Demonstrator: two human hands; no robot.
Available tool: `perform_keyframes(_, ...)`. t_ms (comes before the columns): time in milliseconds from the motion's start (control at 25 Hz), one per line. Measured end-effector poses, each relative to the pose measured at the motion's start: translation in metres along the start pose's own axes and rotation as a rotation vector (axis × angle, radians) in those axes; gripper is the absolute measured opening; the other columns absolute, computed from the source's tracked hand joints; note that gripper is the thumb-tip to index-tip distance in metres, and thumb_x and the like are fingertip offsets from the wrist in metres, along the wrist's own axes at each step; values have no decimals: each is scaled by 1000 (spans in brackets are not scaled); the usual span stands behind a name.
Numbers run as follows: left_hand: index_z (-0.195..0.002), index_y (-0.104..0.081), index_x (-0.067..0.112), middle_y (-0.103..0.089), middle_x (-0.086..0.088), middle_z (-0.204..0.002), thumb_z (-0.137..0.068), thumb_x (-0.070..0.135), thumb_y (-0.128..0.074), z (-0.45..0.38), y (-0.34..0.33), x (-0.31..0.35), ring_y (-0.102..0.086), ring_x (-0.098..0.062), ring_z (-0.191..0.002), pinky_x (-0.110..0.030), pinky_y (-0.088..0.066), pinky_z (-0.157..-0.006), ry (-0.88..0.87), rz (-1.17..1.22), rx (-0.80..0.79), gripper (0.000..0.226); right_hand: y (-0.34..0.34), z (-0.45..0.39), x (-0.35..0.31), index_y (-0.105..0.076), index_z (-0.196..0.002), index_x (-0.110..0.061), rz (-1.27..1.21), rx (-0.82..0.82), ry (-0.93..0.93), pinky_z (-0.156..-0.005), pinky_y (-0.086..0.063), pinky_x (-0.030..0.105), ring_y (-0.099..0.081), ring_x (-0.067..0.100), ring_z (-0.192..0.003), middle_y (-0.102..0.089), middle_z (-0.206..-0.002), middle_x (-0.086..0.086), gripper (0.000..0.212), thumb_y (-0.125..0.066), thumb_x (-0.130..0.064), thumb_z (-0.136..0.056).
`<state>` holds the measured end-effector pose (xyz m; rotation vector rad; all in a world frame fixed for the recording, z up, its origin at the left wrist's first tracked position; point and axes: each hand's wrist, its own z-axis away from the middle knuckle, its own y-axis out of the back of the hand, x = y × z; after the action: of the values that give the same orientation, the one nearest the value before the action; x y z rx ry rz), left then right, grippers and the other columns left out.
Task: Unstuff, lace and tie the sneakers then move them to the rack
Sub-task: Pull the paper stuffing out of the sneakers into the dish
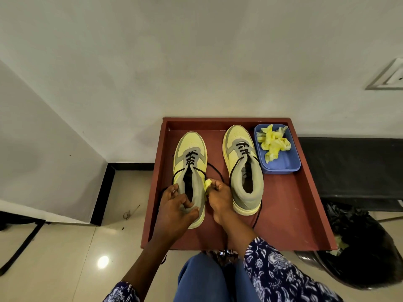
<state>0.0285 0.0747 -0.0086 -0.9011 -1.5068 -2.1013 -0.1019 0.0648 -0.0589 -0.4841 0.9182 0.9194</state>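
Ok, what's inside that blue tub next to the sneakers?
The blue tub holds a loose heap of crumpled yellow paper, with bare blue floor at its near end. Whatever lies beneath the heap is covered.

Seen from a single head-worn wide-angle camera, looking forward and steeply down, close above the red tray [305,214] at centre, wall at twelve o'clock.

A shallow reddish-brown wooden tray [290,214] on the floor carries two yellow-and-grey laced sneakers [190,158] [244,162] and a blue plastic tub [283,165].
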Motion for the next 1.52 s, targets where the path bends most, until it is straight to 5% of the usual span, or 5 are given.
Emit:
perform_keyframes(360, -80, -63, 6, -32, 4, -141, -76, 18, -71, 3, 2, 0, -24, 5, -117, 1, -22, -73, -38, 4, -3, 15, -11, -25, -9, -56, -95, -23, 41, 34, 51, -85, -48, 35, -57, 18, -92, -62, -94, 0, 27, -47, 0, -86)
perform_keyframes(680, -75, -60, 9, -35, -3, -141, -72, 19, -74, 0, -5, -1, -29, -13, -133, -20, -28, -92, -12, 23, 16, 17, 3, 26, 24, -57, -97, -26, -34, 8, 56, -90, -51, 37, -61, 16, -92, -65, -99, -1, 27, -47, -2, -91)
perform_keyframes(1080, -79, -59, 3, -38, -5, -139, -74, 18, -72, 0, -9, 9, -29, -16, -134, -19, -27, -92, -19, 20, -4, 20, 14, 45, 24, -60, -93, -23, -3, 46, 39, -79, -50, 30, -61, 16, -86, -66, -94, 1, 23, -51, -2, -90)
perform_keyframes(1400, -63, -49, 17, -42, -6, -134, -74, 15, -71, 2, -13, 18, -27, -14, -134, -17, -24, -91, -18, 55, -38, 24, 4, 0, -26, -65, -106, -15, 317, 4, 251, -88, -52, 38, -63, 20, -94, -69, -107, 3, 20, -54, -12, -90)
perform_keyframes(1520, -71, -58, 5, -43, -4, -130, -74, 14, -72, 2, -15, 17, -29, -13, -132, -14, -23, -87, -12, 67, -6, 17, 13, 13, -17, -64, -113, -13, 330, 9, 244, -91, -50, 31, -62, 17, -102, -67, -112, 1, 27, -51, -7, -90)
